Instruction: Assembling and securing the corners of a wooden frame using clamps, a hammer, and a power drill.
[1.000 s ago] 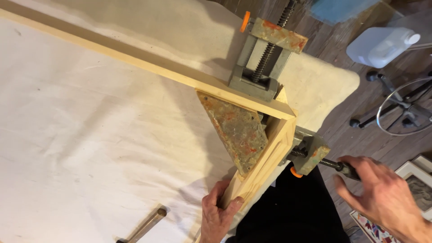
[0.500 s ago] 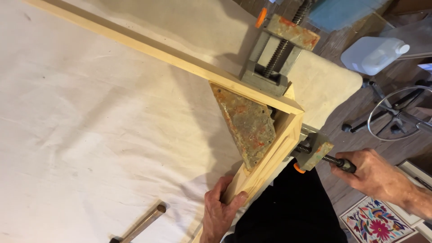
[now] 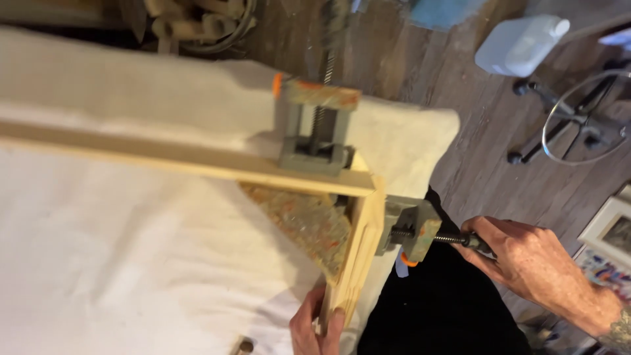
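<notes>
A pale wooden frame (image 3: pixel 164 156) lies on a white cloth, its corner held in a paint-speckled corner clamp (image 3: pixel 309 223) with two screw jaws. My right hand (image 3: pixel 526 263) is closed around the dark handle of the near clamp screw (image 3: pixel 430 238), to the right of the corner. My left hand (image 3: pixel 315 325) grips the short frame rail (image 3: pixel 358 256) at the bottom edge of the view, fingers wrapped over the wood. The far screw jaw (image 3: pixel 315 125) stands upright above the long rail.
The white cloth (image 3: pixel 118 263) covers the work surface. A white plastic jug (image 3: pixel 519 43) and a chair base with a metal ring (image 3: pixel 578 125) stand on the wooden floor at right. A framed picture (image 3: pixel 611 230) leans at far right. A small tool end (image 3: pixel 244 345) shows at the bottom.
The view has swung, so the frame now lies more level. My right hand has gone from open beside the clamp to closed on the screw handle. My left hand stays on the rail.
</notes>
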